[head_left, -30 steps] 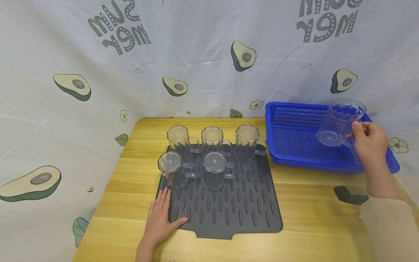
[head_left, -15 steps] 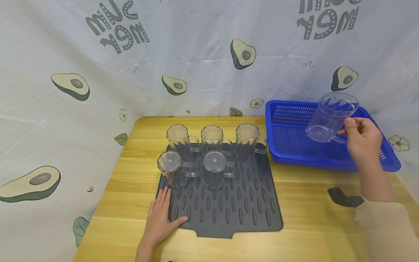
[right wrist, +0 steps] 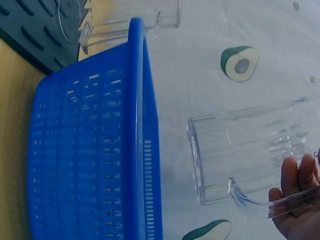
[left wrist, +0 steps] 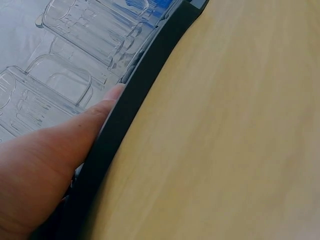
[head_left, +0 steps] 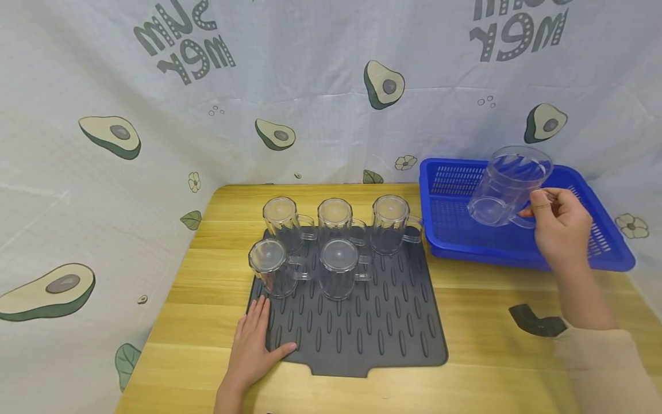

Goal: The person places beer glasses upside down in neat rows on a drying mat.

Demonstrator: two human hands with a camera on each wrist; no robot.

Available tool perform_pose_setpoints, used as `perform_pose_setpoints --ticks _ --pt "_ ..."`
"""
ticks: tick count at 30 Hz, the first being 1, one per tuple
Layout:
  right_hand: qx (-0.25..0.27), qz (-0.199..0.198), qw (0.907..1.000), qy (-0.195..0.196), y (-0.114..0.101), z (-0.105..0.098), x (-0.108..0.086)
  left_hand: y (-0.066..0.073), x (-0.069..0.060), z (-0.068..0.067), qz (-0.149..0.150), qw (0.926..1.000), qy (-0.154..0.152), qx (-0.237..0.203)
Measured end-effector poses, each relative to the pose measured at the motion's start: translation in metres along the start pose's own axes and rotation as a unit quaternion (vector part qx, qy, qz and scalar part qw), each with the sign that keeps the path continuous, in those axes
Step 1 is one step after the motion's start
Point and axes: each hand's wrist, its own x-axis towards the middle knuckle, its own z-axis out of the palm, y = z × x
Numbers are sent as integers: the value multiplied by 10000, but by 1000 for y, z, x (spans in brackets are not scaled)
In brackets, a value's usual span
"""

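Observation:
My right hand [head_left: 564, 230] grips the handle of a clear faceted mug [head_left: 509, 187], held in the air over the blue basket [head_left: 491, 259], slightly tilted with its wide end up. In the right wrist view the fingers [right wrist: 290, 175] curl round the handle of this mug [right wrist: 240, 150], above the basket rim [right wrist: 135, 100]. My left hand [head_left: 252, 345] rests with straight, spread fingers on the left edge of a dark ribbed drying mat [head_left: 362, 333]. Several matching mugs stand upside down on the mat, the nearest left one [head_left: 271, 267] just beyond the left fingertips.
A light wooden table [head_left: 196, 322] carries the mat and the basket side by side. Behind it hangs a white cloth [head_left: 320, 103] printed with avocados. The handle of the back right mug [head_left: 390, 224] reaches close to the basket's left wall.
My right hand has carried the mug leftward over the basket, toward the mat. The left hand and the mugs on the mat have stayed where they were.

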Motion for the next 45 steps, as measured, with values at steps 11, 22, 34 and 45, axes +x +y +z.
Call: perform_pose_setpoints --ticks 11,22,34,45 --pt "413 -252 9981 -373 -11 4 -14 0 0 1 -8 10000 -22 9" --pt "1112 -583 9904 -572 -25 13 -36 0 0 0 12 10000 -27 45" --pt "2193 -786 9670 -1034 -37 21 -56 1 0 0 67 9999 97 -10" --pt "2629 -1278 9455 -1437 -50 33 -74 2 0 -2 -45 9999 -46 -98"
